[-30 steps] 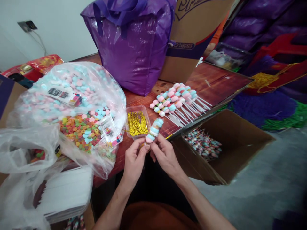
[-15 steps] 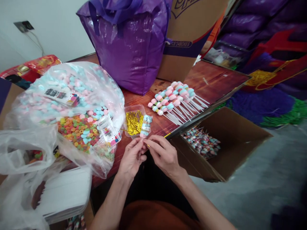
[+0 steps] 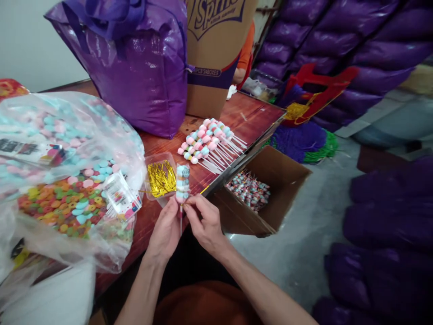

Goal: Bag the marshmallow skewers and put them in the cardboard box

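A wrapped candy skewer (image 3: 182,184) in pale blue, white and orange stands upright between my hands, its white stick pointing down. My left hand (image 3: 166,230) is closed around the stick side, just below the candy. The fingers of my right hand (image 3: 205,221) pinch at the neck of the wrapper, where a bit of gold shows. Just beyond and to the left, a clear tray (image 3: 148,161) holds gold twist ties (image 3: 161,178). Unwrapped candy skewers (image 3: 206,140) lie in a pile on the reddish table (image 3: 250,106).
Clear bags of loose candies (image 3: 67,203) with printed labels (image 3: 119,194) cover the left side. Behind stand a purple bag (image 3: 135,81) and a tall carton (image 3: 206,58). An open box (image 3: 280,180) of wrapped skewers sits below the table's right edge. Another person's arm (image 3: 241,72) shows behind the carton.
The view has swung to the right, so the table things sit further left. The candy skewer now stands more upright and clearer of my fingers, with its stick showing.
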